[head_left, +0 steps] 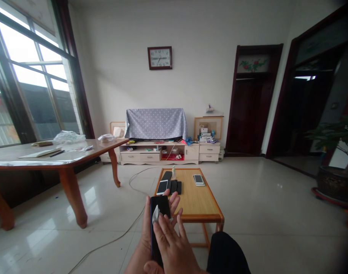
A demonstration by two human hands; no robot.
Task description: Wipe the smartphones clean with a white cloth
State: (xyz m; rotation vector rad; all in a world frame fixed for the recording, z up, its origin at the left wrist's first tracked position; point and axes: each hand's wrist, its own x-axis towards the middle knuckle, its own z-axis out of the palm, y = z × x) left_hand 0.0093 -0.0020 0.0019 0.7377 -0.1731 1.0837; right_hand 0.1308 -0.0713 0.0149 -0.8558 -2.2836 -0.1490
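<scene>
Fingers of the right hand [176,243], slightly apart, pressed a white cloth [156,214] onto the black phone [163,204] gripped in the left hand [145,233], before the table's [198,203] near left corner. Wiping seemed underway; another stroke called for steady support.

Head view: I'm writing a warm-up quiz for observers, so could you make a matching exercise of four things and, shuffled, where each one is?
Things
1. Nearest dark phone
2. White cloth or tissue
3. Small bottle
4. Spotted cover

Places
A. Draped above the low white cabinet
B. At the fingertips of the right hand
C. Standing on the small wooden table
D. Held in the left hand

Right pairs: 1-D, 2-B, 3-C, 4-A
</scene>
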